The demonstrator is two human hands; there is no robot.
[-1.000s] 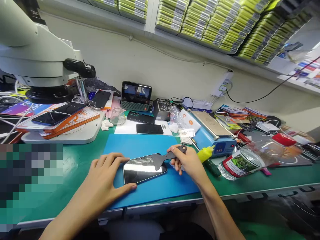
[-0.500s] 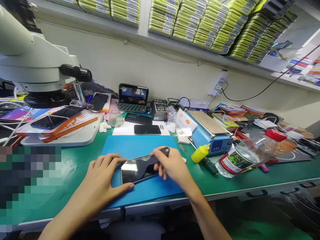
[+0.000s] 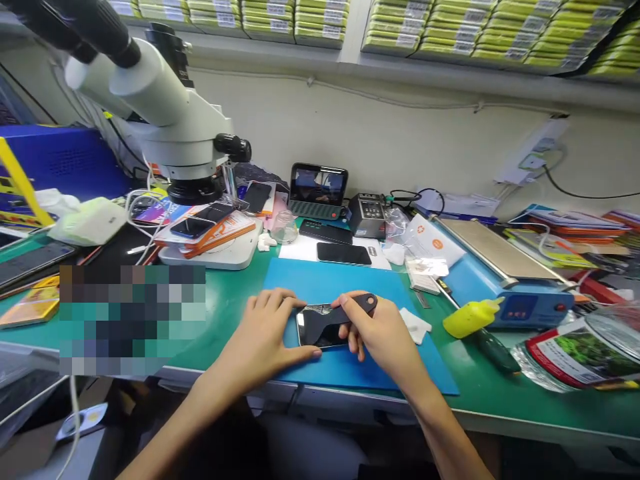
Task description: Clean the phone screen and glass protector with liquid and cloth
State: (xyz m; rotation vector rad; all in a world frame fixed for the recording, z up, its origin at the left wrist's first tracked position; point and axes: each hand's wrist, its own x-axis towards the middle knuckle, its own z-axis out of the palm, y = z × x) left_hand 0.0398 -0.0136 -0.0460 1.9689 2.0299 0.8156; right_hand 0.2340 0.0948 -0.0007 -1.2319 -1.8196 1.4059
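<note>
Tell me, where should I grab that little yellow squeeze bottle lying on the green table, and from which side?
Best guess: pinch the yellow squeeze bottle around its round body, coming down from above. It lies on its side on the green table, nozzle pointing right toward the blue machine. The body is the widest part; the nozzle is thin and likely slippery. A dark green-handled tool lies just below it, so coming from the side is crowded.

A glossy black rectangular smartphone [image 3: 320,330] lies flat, screen up, on a blue rubber work mat [image 3: 325,283] near the bench's front edge. A flat, dark grey plastic scraper [image 3: 333,317] with a holed handle rests blade-down across the screen, its handle angled up to the right.
</note>
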